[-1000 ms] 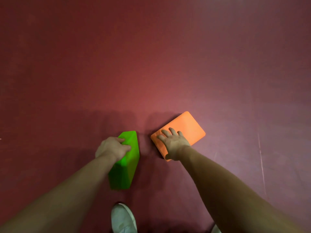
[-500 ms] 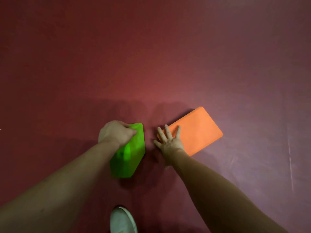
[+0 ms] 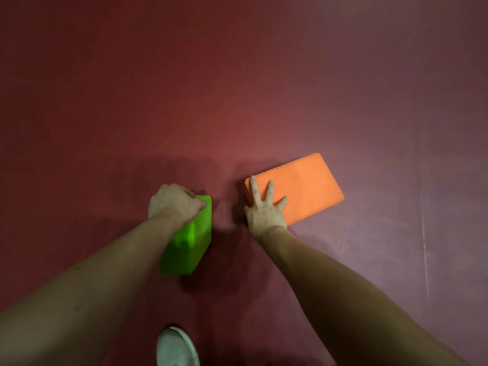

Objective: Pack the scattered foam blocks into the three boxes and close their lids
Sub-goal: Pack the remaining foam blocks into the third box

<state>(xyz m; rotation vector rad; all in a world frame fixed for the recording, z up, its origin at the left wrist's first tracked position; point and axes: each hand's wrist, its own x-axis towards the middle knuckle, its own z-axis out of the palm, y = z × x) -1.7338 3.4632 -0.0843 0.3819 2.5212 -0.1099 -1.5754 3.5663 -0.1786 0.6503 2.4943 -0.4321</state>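
Left hand (image 3: 175, 204) is curled over the upper end of the green foam block (image 3: 190, 249), at lower centre, and grips it; the block looks tipped up on an edge. Right hand (image 3: 264, 215) lies flat with fingers spread on the near corner of the orange foam block (image 3: 303, 186), right of centre, which lies flat on the dark red floor (image 3: 237, 88).

Step judged: gathering blocks, with packing not begun. Next move calls for a firm hold on the orange block's edge, then a carry to a box.

Not visible: all three boxes, any other blocks, and the left fingertips. A white shoe (image 3: 177, 347) is cut off at the bottom edge.
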